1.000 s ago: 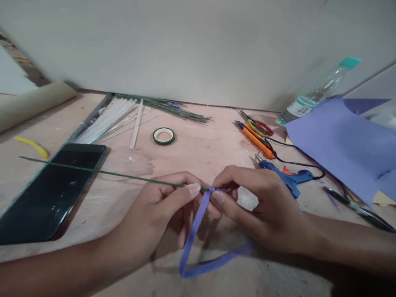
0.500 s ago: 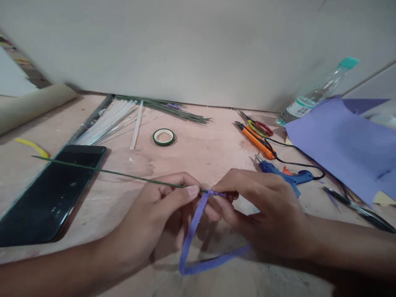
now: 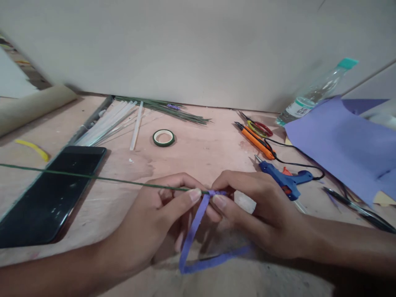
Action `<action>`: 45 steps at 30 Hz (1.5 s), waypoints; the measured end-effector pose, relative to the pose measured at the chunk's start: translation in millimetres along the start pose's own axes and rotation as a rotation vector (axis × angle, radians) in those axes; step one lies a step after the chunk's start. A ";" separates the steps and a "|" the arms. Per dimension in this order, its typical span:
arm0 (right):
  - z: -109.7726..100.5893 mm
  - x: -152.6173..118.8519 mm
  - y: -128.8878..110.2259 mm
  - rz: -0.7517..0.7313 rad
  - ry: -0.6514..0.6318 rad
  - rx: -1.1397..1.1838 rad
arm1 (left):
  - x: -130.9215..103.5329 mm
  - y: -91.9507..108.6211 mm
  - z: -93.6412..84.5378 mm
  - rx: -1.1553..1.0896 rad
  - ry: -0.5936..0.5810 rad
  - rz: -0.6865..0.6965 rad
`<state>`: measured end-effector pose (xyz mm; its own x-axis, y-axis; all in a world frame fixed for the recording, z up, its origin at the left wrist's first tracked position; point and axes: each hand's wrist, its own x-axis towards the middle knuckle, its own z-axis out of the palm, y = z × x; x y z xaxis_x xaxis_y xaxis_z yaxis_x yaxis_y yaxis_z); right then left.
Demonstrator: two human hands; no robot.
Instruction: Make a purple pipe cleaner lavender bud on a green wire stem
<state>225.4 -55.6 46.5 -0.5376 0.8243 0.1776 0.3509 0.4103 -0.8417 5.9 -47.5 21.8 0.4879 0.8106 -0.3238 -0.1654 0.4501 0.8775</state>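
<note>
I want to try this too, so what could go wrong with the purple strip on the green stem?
The purple strip might unwind if the right hand loosens its grip, since its long tail hangs loose. The stem could twist in the left hand and skew the wrap. Its long end crosses above the phone and might brush it.

Craft workspace, glue gun (image 3: 280, 175), orange cutter (image 3: 255, 140), tape roll (image 3: 163, 138)

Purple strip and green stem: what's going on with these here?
The left hand pinches the green stem, while the right hand grips its purple-wrapped end. The purple strip hangs from the wrap in a loose bend. Nearby on the table lie a roll of green tape, a phone and a blue glue gun.
</note>
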 end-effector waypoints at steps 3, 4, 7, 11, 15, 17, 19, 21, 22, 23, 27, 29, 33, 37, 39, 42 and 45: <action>2.8 -0.9 -0.1 -0.003 0.039 -0.072 | -1.6 -2.0 -0.6 -0.010 -0.005 0.004; 3.3 -1.5 0.1 -0.011 0.051 -0.097 | -2.0 -2.6 -0.6 -0.016 -0.009 0.001; 4.1 -3.6 0.3 -0.041 0.065 -0.160 | -2.3 -4.3 -0.2 -0.036 -0.011 -0.016; 6.8 -6.3 1.4 -0.115 0.077 -0.229 | -3.6 -7.3 0.2 -0.077 -0.004 -0.053; 13.8 -10.2 5.9 -0.236 0.113 -0.263 | -8.4 -10.7 -0.4 -0.034 0.007 -0.043; 17.3 -12.1 8.2 -0.274 0.122 -0.265 | -11.0 -10.8 0.0 -0.033 0.020 -0.056; 19.3 -13.2 9.6 -0.283 0.125 -0.273 | -13.0 -8.9 1.7 -0.059 0.023 -0.078; 19.1 -13.0 10.1 -0.300 0.134 -0.265 | -14.2 -5.1 4.6 -0.080 0.029 -0.098; 18.1 -12.3 10.0 -0.308 0.126 -0.244 | -14.7 -2.8 6.1 -0.083 0.037 -0.100; 16.7 -11.4 9.8 -0.311 0.108 -0.214 | -15.1 -0.6 7.5 -0.073 0.045 -0.099; 11.0 -7.3 9.2 -0.238 0.010 -0.082 | -17.2 3.8 8.6 0.004 0.059 -0.086; 10.7 -6.4 9.7 -0.229 0.013 -0.048 | -18.1 3.4 7.6 0.031 0.066 -0.079; 14.7 -6.8 11.7 -0.298 0.061 -0.066 | -17.5 2.7 7.4 0.067 0.095 -0.064; 14.6 -6.1 11.0 -0.318 0.067 -0.114 | -13.9 2.2 7.3 0.034 0.110 -0.063; 11.0 -4.9 10.0 -0.247 0.049 -0.138 | -11.7 0.9 5.1 0.014 0.109 -0.046; 4.4 -2.1 10.3 -0.115 0.009 -0.141 | -8.4 -1.1 -0.1 0.005 0.118 -0.028; -1.3 2.1 13.1 -0.093 -0.009 -0.127 | -4.3 -1.4 -4.1 0.037 0.126 -0.039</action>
<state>229.9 -48.0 36.5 -0.5788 0.7773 0.2466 0.3932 0.5310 -0.7507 0.5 -50.1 20.5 0.3818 0.8342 -0.3979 -0.1155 0.4702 0.8749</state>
